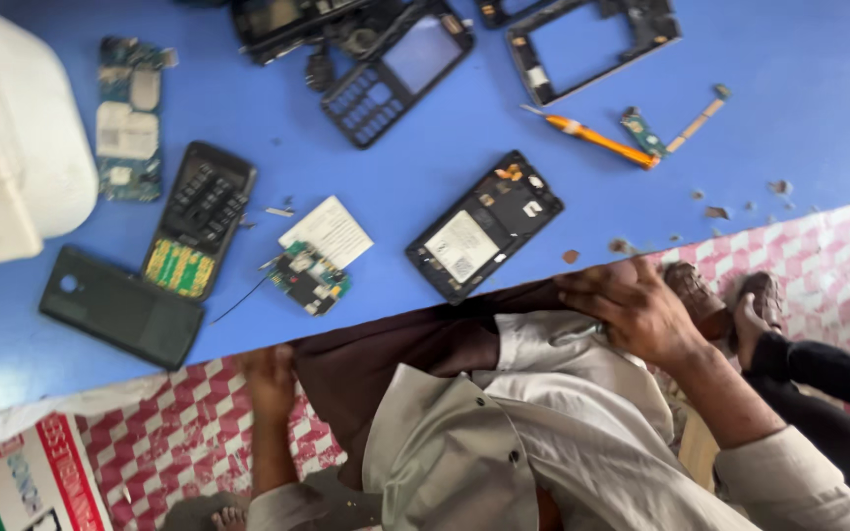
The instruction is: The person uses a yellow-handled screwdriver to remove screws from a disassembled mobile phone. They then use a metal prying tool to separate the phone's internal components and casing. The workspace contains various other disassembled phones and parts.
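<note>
**Hands at table edge, opened phone nearest**

The right hand (632, 310) rests flat on the shirt (563, 413), apparently grasping nothing. The left hand (270, 379) hangs below the table (789, 88); its grip cannot be determined. The opened phone (484, 226) lies just beyond the right hand.

The right hand (632, 310) lies palm down with fingers spread, resting flat in the lap, its forearm bare below a pale sleeve. The left hand (270, 379) hangs lower, fingers curled (its grip is hidden).

Smooth matt blue tabletop (366, 187), creased beige cloth shirt (543, 423), black plastic phone shells (120, 307)
</note>
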